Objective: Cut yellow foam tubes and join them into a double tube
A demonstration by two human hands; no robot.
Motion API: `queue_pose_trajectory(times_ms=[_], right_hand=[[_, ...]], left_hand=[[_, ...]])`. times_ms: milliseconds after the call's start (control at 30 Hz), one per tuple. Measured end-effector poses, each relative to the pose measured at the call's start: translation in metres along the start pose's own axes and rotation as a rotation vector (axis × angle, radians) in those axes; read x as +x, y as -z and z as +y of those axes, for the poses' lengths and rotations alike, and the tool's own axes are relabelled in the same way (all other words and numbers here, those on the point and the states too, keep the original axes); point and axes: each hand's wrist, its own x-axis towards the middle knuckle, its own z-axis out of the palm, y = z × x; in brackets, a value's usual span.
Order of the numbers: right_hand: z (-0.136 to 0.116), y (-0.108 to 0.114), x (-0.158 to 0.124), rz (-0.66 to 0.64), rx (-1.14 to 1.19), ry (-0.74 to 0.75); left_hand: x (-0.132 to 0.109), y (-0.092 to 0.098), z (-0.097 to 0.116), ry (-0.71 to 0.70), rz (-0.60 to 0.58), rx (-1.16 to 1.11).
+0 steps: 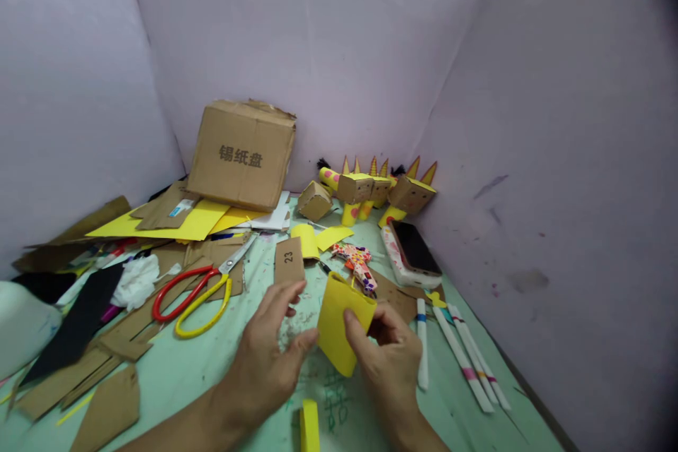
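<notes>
A folded yellow paper piece point(339, 321) hangs over the table, pinched by my right hand point(389, 360) with the thumb on its front face. Just left of it my left hand point(272, 346) is spread, its thumb tip at the paper's left edge and nothing gripped. Beyond the hands lie a cardboard piece marked 23 point(289, 261), a curved yellow paper point(306, 241) and a patterned floral piece point(360, 265). A small yellow strip point(309, 426) stands near the front edge of the view.
Scissors point(225, 268) with red and yellow handles lie left, among cardboard scraps point(109, 406). A cardboard box point(241, 155) leans at the back. Cardboard animal figures point(410, 194), a phone point(416, 247) and white markers point(463, 360) are on the right. Walls enclose the table.
</notes>
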Motion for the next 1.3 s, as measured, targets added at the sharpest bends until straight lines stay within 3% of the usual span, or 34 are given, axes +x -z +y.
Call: queue_pose_trajectory(times_ms=[67, 167, 300, 367, 500, 533, 667, 767, 933, 1133, 1300], right_hand=[[0.001, -0.002, -0.003, 0.005, 0.014, 0.052], [-0.003, -0.004, -0.009, -0.208, 0.082, 0.163], [-0.009, -0.001, -0.014, -0.375, 0.136, 0.276], [-0.007, 0.0, -0.013, -0.399, 0.147, 0.212], [0.002, 0.003, -0.004, -0.177, 0.159, -0.041], [0.004, 0.003, -0.001, -0.186, 0.192, -0.098], [0.004, 0.002, 0.003, -0.527, 0.326, -0.275], [0.002, 0.0, 0.002, -0.503, 0.329, -0.351], [0.003, -0.002, -0.002, -0.463, 0.329, -0.367], [0.013, -0.007, -0.001, -0.462, 0.427, -0.267], [0.03, -0.012, -0.005, -0.594, 0.444, -0.255]], left_hand=[[-0.006, -0.004, 0.002, -0.049, -0.087, -0.046], [-0.008, -0.007, 0.005, -0.008, -0.197, -0.209], [0.0, -0.006, 0.005, 0.17, -0.165, -0.444], [0.003, -0.006, 0.002, 0.273, -0.121, -0.561], [0.005, -0.007, -0.002, 0.384, -0.16, -0.733], [0.005, -0.007, -0.002, 0.385, -0.186, -0.745], [0.001, -0.006, -0.001, 0.258, -0.236, -0.595], [-0.001, -0.004, 0.002, 0.182, -0.179, -0.386], [0.001, -0.001, 0.005, 0.211, -0.148, -0.08], [0.007, 0.004, -0.002, -0.02, -0.074, -0.005], [0.005, 0.001, -0.017, 0.023, -0.176, 0.067]])
